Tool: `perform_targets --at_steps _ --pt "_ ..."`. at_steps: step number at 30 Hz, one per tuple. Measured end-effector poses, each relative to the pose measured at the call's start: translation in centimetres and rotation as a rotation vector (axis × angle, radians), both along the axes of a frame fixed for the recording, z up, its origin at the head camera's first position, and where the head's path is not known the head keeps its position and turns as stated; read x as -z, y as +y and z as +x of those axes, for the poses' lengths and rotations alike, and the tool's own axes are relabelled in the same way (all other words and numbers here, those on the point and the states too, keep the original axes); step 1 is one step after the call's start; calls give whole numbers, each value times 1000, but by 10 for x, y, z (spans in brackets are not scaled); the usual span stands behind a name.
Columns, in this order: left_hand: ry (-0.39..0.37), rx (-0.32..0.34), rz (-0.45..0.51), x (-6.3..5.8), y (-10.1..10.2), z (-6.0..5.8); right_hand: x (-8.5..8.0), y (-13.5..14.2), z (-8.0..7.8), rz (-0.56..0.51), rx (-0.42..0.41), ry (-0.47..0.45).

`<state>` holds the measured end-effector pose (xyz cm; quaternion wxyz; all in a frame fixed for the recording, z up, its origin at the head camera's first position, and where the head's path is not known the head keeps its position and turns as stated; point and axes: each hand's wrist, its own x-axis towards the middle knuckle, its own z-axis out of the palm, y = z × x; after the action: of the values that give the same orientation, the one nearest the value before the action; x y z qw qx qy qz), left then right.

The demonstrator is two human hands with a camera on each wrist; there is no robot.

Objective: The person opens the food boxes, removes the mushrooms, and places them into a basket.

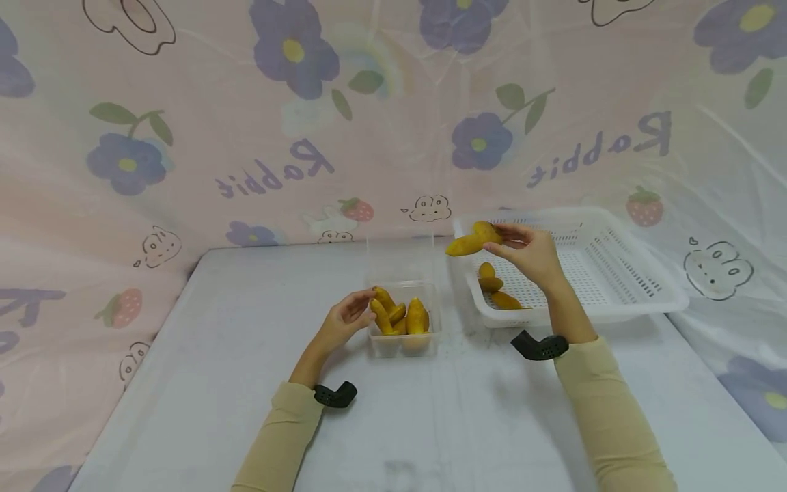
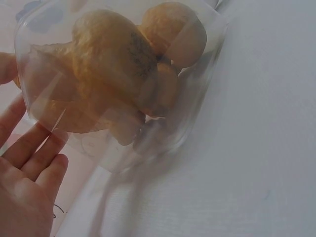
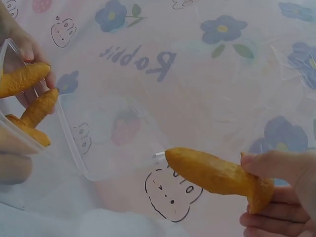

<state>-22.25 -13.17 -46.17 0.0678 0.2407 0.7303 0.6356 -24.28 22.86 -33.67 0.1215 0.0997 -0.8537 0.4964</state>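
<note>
- Beige sleeve (image 1: 617, 417) nearest; right hand (image 1: 531, 256) grips yellow produce (image 1: 468, 244) above white basket's (image 1: 639, 311) left edge.
- Left hand (image 1: 341, 321), fingers loosely extended, touches clear box's (image 1: 386, 350) left wall; more produce (image 1: 415, 316) inside.
- Cloth (image 1: 197, 89) behind table's (image 1: 246, 328) far edge: "Rabbit" (image 1: 274, 172), mirrored, twice.

Place: makeshift tabletop filming booth, by the look; home, lab or office beyond it, can't tell.
Walls: pinkish printed sheeting (image 1: 393, 137) across the back and down both sides.
Print: purple flowers (image 1: 295, 51), strawberries (image 1: 126, 307), rabbit doodles (image 1: 430, 208), mirrored "Rabbit" lettering (image 1: 273, 171); nursery-style.
Table: plain white top (image 1: 184, 410), back edge up against sheeting.
Wrists: black camera units (image 1: 540, 346) worn on both.
</note>
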Motion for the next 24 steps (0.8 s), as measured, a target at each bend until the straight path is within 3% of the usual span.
perform_targets --at_steps 14,24 --pt "-23 -5 11 0 0 0 -6 23 -17 -70 96 -42" --pt "-15 2 23 0 0 0 -1 41 -31 -173 194 -207"
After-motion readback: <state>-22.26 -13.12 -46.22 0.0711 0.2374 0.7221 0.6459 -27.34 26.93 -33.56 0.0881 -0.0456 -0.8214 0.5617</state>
